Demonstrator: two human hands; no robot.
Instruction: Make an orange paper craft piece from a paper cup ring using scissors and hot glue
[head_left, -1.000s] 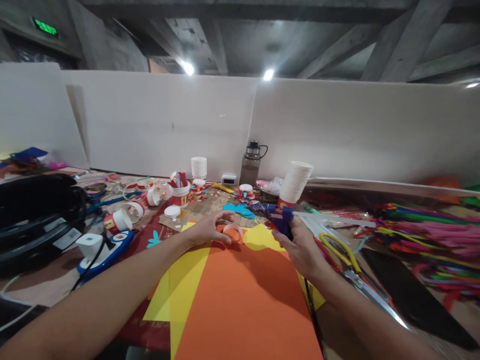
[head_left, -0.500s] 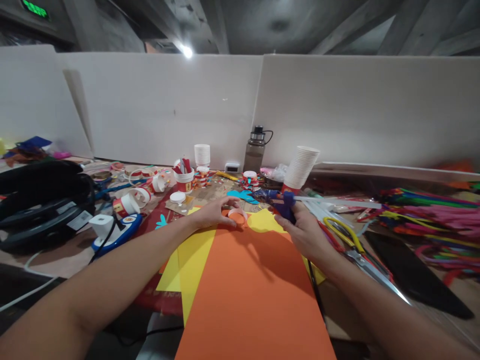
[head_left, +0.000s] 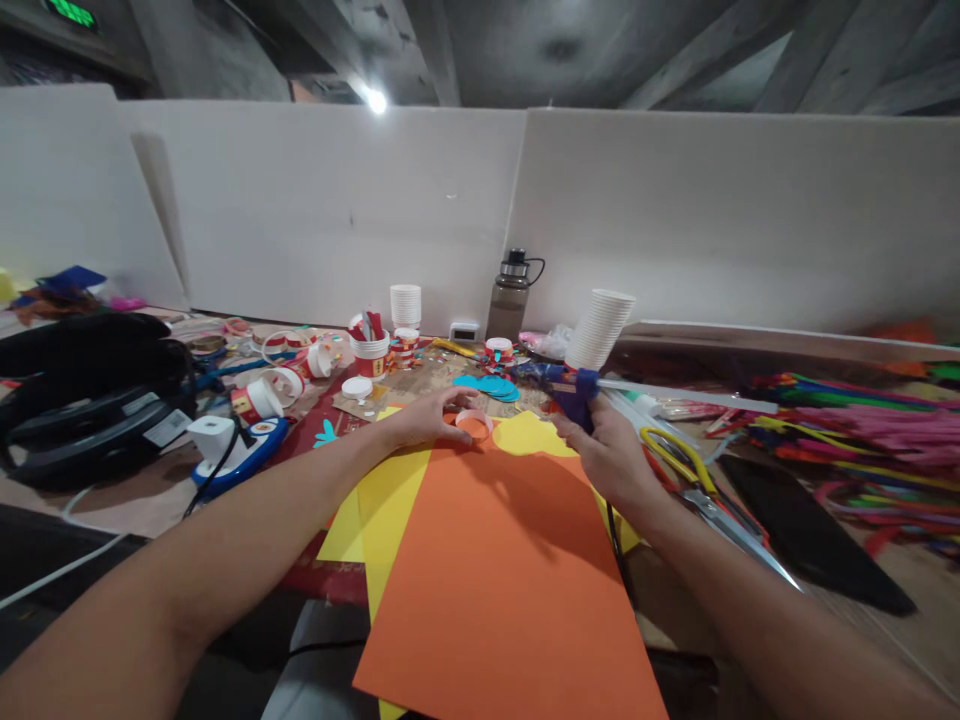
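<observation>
My left hand [head_left: 427, 416] pinches a small paper ring [head_left: 474, 423] that rests at the far end of an orange paper sheet [head_left: 495, 570]. My right hand [head_left: 611, 455] is wrapped round the handle of a blue glue gun [head_left: 570, 390], whose nozzle points left towards the ring and whose clear glue stick juts out to the right. The gun's black cord runs down past my right wrist. Yellow sheets [head_left: 379, 505] lie under the orange one.
A stack of white paper cups [head_left: 600, 330] stands just behind the glue gun. Yellow-handled scissors [head_left: 686, 475] and coloured pipe cleaners [head_left: 862, 430] lie to the right. A dark water bottle [head_left: 508, 297], decorated cups [head_left: 365, 356], a black bag [head_left: 82, 395] and a white charger [head_left: 214, 437] sit behind and left.
The view tilted down and things rose slightly in frame. Both hands stay in place: the left on the ring, the right on the glue gun, lifted a little.
</observation>
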